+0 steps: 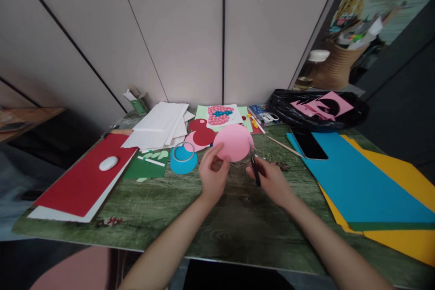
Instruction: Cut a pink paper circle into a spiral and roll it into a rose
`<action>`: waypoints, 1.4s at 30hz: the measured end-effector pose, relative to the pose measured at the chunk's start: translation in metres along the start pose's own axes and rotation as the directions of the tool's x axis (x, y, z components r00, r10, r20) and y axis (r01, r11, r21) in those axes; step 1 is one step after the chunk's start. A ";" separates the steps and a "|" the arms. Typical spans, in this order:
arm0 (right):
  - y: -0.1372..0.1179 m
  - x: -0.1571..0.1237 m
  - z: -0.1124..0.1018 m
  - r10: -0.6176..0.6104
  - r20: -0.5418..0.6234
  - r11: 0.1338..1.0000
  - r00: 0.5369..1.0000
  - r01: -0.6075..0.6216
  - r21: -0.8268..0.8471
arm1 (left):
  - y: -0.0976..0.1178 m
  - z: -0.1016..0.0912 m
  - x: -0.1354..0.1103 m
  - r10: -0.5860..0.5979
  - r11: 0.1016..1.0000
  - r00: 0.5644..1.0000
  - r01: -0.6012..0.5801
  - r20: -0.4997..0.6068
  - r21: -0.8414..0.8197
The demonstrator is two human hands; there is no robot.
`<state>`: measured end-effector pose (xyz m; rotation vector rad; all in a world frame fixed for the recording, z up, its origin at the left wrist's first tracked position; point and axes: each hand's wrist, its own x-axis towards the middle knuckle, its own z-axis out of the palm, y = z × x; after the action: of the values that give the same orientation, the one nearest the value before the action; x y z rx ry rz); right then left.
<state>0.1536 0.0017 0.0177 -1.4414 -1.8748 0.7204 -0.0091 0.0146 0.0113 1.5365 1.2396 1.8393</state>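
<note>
A pink paper circle [234, 141] is pinched at its lower left edge by my left hand [213, 173], held just above the table. My right hand [270, 179] grips dark-handled scissors [254, 167], their blades pointing up at the circle's right edge. Whether the blades are parted cannot be made out. Left of the circle lie a dark red paper circle [204, 136] and a blue paper circle [183, 165] with a roll of tape [184, 151] on it. Behind it is a sheet decorated with pink and blue balls [220, 115].
Red paper [78, 181] with a white oval object [108, 163] lies at left, near white sheets [158, 120] and green paper [131, 170]. Blue paper [360, 181], yellow paper [390, 167] and a phone [310, 144] lie right. Behind them sits a black bag [285, 104] holding pink scraps [335, 102].
</note>
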 end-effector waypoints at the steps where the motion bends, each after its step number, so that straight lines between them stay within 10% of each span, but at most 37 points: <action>1: 0.000 0.000 0.000 -0.002 -0.001 1.000 1.000 0.002 0.001 | 0.000 0.000 0.000 0.001 1.000 1.000 -0.001 -0.002 -0.002; 42: -0.001 0.001 0.000 0.008 0.057 1.000 0.998 -0.009 0.008 | -0.002 0.002 0.002 -0.067 0.998 0.997 0.067 -0.036 -0.013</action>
<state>0.1530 0.0020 0.0189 -1.4381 -1.9075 0.7805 -0.0081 0.0180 0.0110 1.4439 1.2787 1.8356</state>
